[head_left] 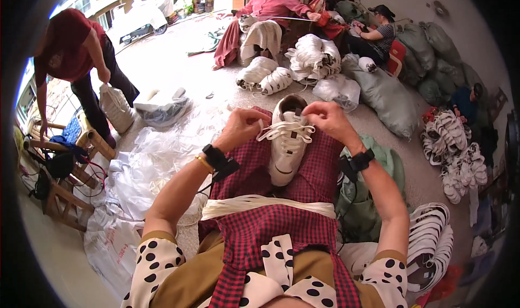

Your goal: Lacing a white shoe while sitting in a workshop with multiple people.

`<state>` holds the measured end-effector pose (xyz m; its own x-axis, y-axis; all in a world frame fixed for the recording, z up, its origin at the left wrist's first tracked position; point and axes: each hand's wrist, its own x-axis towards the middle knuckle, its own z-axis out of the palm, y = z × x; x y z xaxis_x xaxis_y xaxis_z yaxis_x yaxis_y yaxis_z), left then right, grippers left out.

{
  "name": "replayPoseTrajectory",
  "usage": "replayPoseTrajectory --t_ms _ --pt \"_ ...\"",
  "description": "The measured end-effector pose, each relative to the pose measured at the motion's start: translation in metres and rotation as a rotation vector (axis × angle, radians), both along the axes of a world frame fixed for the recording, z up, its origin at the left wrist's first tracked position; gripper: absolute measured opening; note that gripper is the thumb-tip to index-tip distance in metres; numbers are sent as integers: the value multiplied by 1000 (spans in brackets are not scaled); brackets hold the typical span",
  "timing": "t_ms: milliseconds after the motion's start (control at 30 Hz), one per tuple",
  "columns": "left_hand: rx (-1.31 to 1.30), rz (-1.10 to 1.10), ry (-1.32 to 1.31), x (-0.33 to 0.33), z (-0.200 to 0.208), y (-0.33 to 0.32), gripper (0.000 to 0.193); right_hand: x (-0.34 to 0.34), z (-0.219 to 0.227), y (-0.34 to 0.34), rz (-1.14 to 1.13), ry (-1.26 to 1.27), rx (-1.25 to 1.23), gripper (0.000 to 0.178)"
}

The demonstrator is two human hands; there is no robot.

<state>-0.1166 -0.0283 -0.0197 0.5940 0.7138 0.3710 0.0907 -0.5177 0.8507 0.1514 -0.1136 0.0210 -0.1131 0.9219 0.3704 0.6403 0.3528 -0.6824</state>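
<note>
A white sneaker [284, 159] with a dark lining rests between my thighs on a red-and-black checked apron [271, 229], its heel opening pointing away from me. White shoelaces [287, 129] are threaded through it and spread in loops across its upper. On the left of the shoe, my left hand [242, 126] pinches a lace end between thumb and fingers. My right hand [329, 123], beside the shoe's collar, is also closed in a pinch at the lace; its fingertips partly hide what they grip. A bundle of white laces [268, 206] lies across my lap.
White plastic sheets [157, 162] cover floor at left, near a wooden stool [67, 200]. A person [81, 53] bends there. Two people sit at the back near shoe bundles [314, 59]. Grey-green sacks [384, 97] and more white shoes [430, 243] stand at right.
</note>
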Motion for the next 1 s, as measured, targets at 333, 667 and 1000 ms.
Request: replayPoseTrajectory --t_ms 333,667,1000 --pt "-7 133 -144 29 -29 8 13 -38 -12 31 -23 -202 245 29" --pt "-67 218 -85 41 -32 4 13 -41 -29 34 21 -34 44 21" --pt "-203 257 -250 50 -40 1 12 -38 -34 39 35 50 10 23"
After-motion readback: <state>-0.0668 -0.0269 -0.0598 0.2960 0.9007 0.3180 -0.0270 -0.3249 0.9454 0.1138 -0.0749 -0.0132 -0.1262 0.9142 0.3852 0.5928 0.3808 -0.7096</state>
